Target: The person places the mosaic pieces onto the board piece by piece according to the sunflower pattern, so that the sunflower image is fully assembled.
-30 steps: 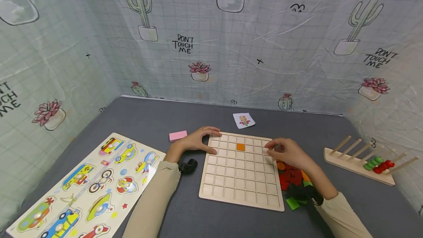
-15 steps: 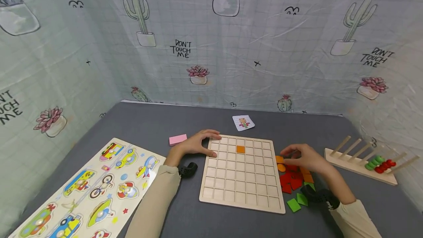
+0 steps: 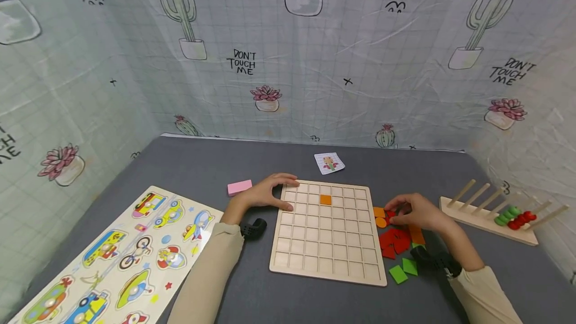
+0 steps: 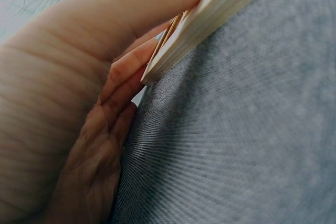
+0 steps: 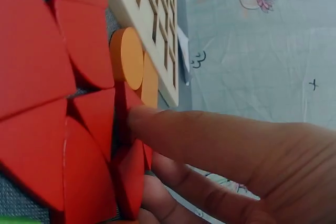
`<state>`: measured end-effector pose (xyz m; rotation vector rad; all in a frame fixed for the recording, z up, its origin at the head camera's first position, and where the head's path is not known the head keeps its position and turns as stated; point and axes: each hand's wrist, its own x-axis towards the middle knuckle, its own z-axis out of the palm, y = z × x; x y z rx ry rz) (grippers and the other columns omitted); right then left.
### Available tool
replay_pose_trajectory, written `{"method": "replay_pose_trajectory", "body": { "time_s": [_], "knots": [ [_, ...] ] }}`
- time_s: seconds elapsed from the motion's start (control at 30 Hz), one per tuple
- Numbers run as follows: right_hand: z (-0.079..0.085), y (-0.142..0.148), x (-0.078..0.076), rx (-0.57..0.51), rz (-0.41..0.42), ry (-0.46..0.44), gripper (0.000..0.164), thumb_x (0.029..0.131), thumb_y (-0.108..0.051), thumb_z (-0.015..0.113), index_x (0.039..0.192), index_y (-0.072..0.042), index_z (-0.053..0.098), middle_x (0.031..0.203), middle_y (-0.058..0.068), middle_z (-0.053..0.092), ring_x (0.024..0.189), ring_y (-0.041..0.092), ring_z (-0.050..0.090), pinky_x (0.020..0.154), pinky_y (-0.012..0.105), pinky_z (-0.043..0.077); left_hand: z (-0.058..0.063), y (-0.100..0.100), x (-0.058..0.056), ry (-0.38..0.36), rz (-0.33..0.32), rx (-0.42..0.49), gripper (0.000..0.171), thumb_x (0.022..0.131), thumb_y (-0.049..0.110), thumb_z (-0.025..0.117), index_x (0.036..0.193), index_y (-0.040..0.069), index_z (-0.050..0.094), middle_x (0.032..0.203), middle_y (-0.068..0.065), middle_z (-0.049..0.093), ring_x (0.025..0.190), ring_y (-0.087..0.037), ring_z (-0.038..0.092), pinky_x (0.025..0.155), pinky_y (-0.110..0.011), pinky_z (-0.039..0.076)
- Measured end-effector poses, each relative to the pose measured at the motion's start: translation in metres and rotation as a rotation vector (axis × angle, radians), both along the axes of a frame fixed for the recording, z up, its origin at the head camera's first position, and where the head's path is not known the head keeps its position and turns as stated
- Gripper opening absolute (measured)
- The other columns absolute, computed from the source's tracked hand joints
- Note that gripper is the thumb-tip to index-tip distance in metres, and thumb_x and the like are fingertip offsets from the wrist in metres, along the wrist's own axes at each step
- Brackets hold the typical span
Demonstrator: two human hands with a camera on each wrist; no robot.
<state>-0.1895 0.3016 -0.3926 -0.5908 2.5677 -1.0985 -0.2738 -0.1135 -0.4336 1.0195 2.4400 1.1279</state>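
My left hand (image 3: 267, 192), spread, touches the board (image 3: 328, 231). Just right of it, my right hand (image 3: 416, 211) has its thumb on a red block (image 5: 122, 109); whether I pinch it, I can't tell.

I have one wooden grid board (image 3: 327, 251), orange square (image 3: 325, 199) set in its second-farthest row; left hand (image 3: 269, 194) touching its far left corner; right hand (image 3: 416, 210), fingers curled at a red piece (image 3: 390, 213); beside the board, green pieces (image 3: 398, 274); elsewhere, pink block (image 3: 239, 187), picture card (image 3: 329, 163), peg stand (image 3: 487, 225), vehicle puzzle (image 3: 177, 231).
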Motion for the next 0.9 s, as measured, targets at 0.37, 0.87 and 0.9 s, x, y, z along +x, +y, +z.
{"method": "replay_pose_trajectory", "body": {
  "time_s": [0.37, 0.87, 0.9],
  "knots": [
    [-0.012, 0.005, -0.004, -0.055, -0.059, 0.091, 0.020, 0.089, -0.010, 0.069, 0.103, 0.005, 0.067, 0.089, 0.007, 0.061, 0.071, 0.014, 0.056, 0.057, 0.028, 0.046, 0.001, 0.000, -0.001, -0.005, -0.001, 0.001, 0.063, 0.079, 0.022, 0.083, 0.136, 0.012, 0.058, 0.151, -0.005, 0.041, 0.143, -0.026, 0.029, 0.115, -0.050, 0.023],
    [-0.010, -0.007, -0.001, 0.073, -0.197, 0.066, 0.027, 0.089, -0.014, 0.071, 0.107, 0.006, 0.068, 0.091, 0.007, 0.061, 0.070, 0.015, 0.054, 0.056, 0.027, 0.041, -0.003, -0.001, -0.002, 0.010, -0.002, 0.000, 0.064, 0.079, 0.024, 0.083, 0.136, 0.013, 0.058, 0.150, -0.005, 0.042, 0.142, -0.026, 0.030, 0.115, -0.051, 0.024],
    [-0.010, -0.008, -0.001, 0.072, -0.200, 0.065, 0.026, 0.089, -0.013, 0.071, 0.107, 0.006, 0.068, 0.091, 0.007, 0.061, 0.070, 0.015, 0.054, 0.057, 0.027, 0.041, -0.003, -0.001, -0.002, 0.010, -0.001, -0.001, 0.064, 0.078, 0.024, 0.083, 0.136, 0.013, 0.058, 0.150, -0.005, 0.042, 0.143, -0.026, 0.030, 0.115, -0.050, 0.024]
  ]
}}
